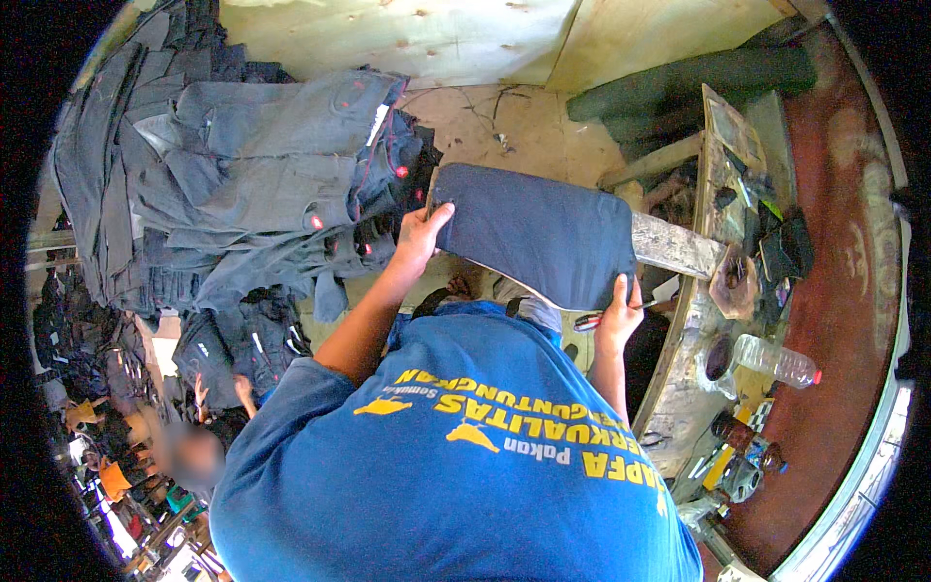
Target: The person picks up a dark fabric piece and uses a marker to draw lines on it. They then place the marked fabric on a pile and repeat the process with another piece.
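A flat, dark blue fabric panel (533,233) with rounded corners is stretched out before me, a thin pale edge showing along its near side. My left hand (420,238) grips its left end, thumb on top and fingers underneath. At the near right corner, my right hand (618,315) pinches the panel with the thumb side up. A slim red-and-dark tool (588,321) pokes out beside the right hand; its kind cannot be made out. The panel's right end lies over or against a worn wooden arm (676,244) that juts from the workbench.
Left of the panel rises a large pile of dark denim pieces (262,145) with red marks. A scuffed workbench (693,339) on the right carries a clear plastic bottle (776,361), a brown bottle (734,430) and small clutter. Another person's hands (242,390) show at lower left.
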`<state>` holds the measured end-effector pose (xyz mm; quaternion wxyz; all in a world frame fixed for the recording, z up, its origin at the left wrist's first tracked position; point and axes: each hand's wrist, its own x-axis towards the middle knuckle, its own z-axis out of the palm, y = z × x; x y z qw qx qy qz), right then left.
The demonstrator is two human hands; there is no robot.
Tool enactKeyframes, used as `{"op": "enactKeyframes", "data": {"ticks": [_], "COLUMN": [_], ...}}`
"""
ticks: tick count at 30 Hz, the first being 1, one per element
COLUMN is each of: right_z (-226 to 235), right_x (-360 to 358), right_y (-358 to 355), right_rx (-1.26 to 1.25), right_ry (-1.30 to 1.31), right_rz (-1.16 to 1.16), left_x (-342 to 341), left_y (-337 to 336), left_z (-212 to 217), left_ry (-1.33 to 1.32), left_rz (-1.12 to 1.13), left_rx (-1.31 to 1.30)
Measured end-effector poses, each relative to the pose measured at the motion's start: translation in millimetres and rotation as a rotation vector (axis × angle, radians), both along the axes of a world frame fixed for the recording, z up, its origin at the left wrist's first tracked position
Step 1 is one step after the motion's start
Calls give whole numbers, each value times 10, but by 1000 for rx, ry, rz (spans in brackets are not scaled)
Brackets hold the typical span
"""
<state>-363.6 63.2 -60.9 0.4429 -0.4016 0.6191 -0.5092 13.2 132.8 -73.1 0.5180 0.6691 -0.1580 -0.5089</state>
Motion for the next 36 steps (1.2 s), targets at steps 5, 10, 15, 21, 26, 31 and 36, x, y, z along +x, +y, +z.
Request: {"op": "enactKeyframes", "data": {"ticks": [5, 10, 15, 21, 26, 31, 36], "right_z": [-7, -37, -142, -257, -193, -207, -775], "right_x": [146, 283, 345, 353, 336, 222, -527], "right_y": [-62, -111, -148, -214, -317, -312, -240], "right_rx": [8, -29, -50, -18, 38, 98, 456], "right_ry": [10, -50, 42, 42, -62, -141, -340], "right_rz": [-19, -14, -28, -16, 48, 39, -126], "left_x": [-82, -131, -131, 23, 8, 126, 31], "left_y": [-113, -191, -269, -313, -367, -288, -108], "left_z": [79, 14, -39, -66, -128, -325, -722], "left_ry": [210, 300, 263, 407, 415, 492, 806], "left_rz": [267, 505, 578, 465, 523, 367, 707], "left_rx": [138, 37, -4, -103, -148, -315, -317]}}
